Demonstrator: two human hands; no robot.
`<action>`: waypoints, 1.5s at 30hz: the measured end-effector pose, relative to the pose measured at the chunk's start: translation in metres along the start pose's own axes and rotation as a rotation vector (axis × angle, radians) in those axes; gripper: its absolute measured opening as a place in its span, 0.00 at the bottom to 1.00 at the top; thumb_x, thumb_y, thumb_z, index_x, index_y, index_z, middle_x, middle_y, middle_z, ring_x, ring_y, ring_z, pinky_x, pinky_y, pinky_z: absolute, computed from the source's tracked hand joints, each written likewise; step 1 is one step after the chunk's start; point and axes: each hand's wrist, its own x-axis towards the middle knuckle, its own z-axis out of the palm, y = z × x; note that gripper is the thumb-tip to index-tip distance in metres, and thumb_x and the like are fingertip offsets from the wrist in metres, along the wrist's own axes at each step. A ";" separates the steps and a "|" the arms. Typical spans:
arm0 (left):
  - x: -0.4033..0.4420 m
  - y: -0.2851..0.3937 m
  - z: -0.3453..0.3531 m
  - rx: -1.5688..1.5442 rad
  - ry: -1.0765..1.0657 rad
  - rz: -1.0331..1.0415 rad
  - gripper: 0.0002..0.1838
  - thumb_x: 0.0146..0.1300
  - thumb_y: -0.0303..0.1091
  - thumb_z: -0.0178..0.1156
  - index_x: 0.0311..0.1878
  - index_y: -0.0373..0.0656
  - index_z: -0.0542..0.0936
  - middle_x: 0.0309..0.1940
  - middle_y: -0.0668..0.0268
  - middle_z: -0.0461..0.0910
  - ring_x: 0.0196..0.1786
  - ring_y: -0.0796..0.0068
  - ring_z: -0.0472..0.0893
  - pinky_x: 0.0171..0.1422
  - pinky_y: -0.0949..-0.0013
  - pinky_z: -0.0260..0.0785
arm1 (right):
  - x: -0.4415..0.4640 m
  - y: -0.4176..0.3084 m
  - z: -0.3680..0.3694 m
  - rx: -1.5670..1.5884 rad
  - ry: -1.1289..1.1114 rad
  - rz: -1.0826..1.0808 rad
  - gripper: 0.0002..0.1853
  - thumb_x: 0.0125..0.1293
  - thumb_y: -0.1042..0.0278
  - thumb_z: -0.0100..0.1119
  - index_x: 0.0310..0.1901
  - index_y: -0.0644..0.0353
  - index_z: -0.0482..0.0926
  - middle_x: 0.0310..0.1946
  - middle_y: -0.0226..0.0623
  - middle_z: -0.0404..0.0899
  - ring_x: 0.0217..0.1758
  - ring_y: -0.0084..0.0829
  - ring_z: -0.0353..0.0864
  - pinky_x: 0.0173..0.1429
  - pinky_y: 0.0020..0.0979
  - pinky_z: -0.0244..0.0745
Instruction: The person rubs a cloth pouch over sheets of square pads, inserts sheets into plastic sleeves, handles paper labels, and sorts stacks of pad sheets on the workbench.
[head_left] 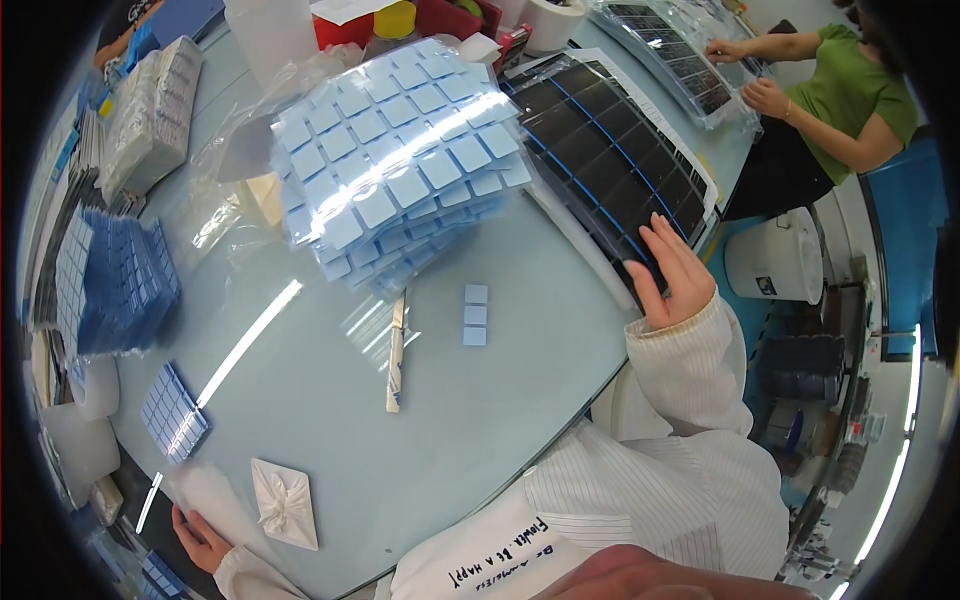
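My right hand (682,285) rests on the near edge of a stack of dark sheets (600,130) with blue lines. Its fingers are stretched out on the sheet, thumb apart. Down at the left table edge is my left hand (203,540), fingers apart, beside a translucent sheet (212,500). Nothing shows in its grasp. Between the hands lie a strip of three light blue squares (475,315) and a slim, patterned, cutter-like tool (396,365). A big stack of clear sheets with light blue squares (400,150) fans out behind them.
On the left stand another stack of blue-square sheets (115,280), a small gridded blue piece (174,412) and a wrapped white packet (284,503). A plastic-wrapped bundle (155,115) sits at the back. Across the table, a person in green (850,110) handles panels (670,60). A white bin (775,258) stands right.
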 end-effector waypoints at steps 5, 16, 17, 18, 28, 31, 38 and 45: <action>-0.001 0.001 0.010 -0.044 0.134 0.204 0.20 0.73 0.44 0.54 0.61 0.43 0.75 0.39 0.64 0.79 0.38 0.78 0.75 0.42 0.76 0.68 | 0.006 0.032 -0.022 0.603 0.140 0.393 0.13 0.69 0.67 0.57 0.46 0.70 0.82 0.37 0.38 0.84 0.37 0.20 0.79 0.44 0.23 0.73; 0.010 -0.028 0.003 0.021 0.022 0.102 0.23 0.73 0.47 0.52 0.64 0.43 0.74 0.58 0.58 0.77 0.57 0.66 0.77 0.61 0.70 0.66 | 0.022 0.087 -0.033 1.160 -0.084 0.581 0.19 0.75 0.55 0.50 0.45 0.65 0.81 0.40 0.33 0.84 0.41 0.21 0.80 0.50 0.24 0.71; 0.009 -0.027 0.002 0.034 0.029 0.090 0.23 0.73 0.46 0.52 0.64 0.42 0.74 0.58 0.57 0.77 0.57 0.66 0.77 0.61 0.70 0.66 | 0.022 0.087 -0.032 1.155 -0.079 0.591 0.19 0.75 0.55 0.50 0.44 0.65 0.81 0.40 0.33 0.84 0.41 0.21 0.80 0.49 0.24 0.71; 0.008 -0.026 0.002 0.047 0.036 0.079 0.23 0.73 0.46 0.53 0.63 0.42 0.74 0.58 0.57 0.77 0.57 0.66 0.77 0.61 0.70 0.66 | 0.023 0.087 -0.031 1.150 -0.074 0.600 0.19 0.75 0.54 0.50 0.44 0.64 0.81 0.40 0.33 0.84 0.41 0.21 0.80 0.49 0.24 0.71; 0.004 -0.015 0.002 -0.007 0.062 0.068 0.22 0.73 0.44 0.54 0.60 0.37 0.75 0.57 0.55 0.77 0.56 0.63 0.77 0.59 0.67 0.68 | 0.022 0.094 -0.029 1.224 -0.086 0.588 0.20 0.76 0.55 0.49 0.47 0.66 0.80 0.42 0.34 0.84 0.43 0.22 0.80 0.51 0.25 0.72; 0.007 -0.018 0.000 0.116 0.087 0.165 0.21 0.72 0.44 0.54 0.59 0.36 0.76 0.56 0.54 0.76 0.57 0.62 0.77 0.60 0.66 0.68 | 0.020 0.090 -0.027 1.178 -0.063 0.574 0.20 0.76 0.55 0.48 0.49 0.67 0.79 0.43 0.34 0.83 0.44 0.22 0.80 0.51 0.25 0.71; 0.008 -0.014 0.002 0.125 0.099 0.255 0.22 0.73 0.44 0.53 0.61 0.37 0.75 0.57 0.53 0.76 0.59 0.59 0.76 0.62 0.64 0.67 | 0.013 0.075 -0.034 0.805 -0.150 0.390 0.20 0.75 0.58 0.51 0.53 0.70 0.78 0.44 0.34 0.82 0.44 0.22 0.78 0.52 0.23 0.70; 0.004 -0.006 0.002 0.112 0.028 0.151 0.24 0.74 0.44 0.51 0.65 0.39 0.73 0.60 0.51 0.76 0.61 0.59 0.77 0.63 0.67 0.67 | 0.009 0.017 -0.018 0.208 -0.047 -0.017 0.20 0.64 0.67 0.61 0.56 0.65 0.78 0.56 0.47 0.78 0.59 0.41 0.79 0.62 0.32 0.72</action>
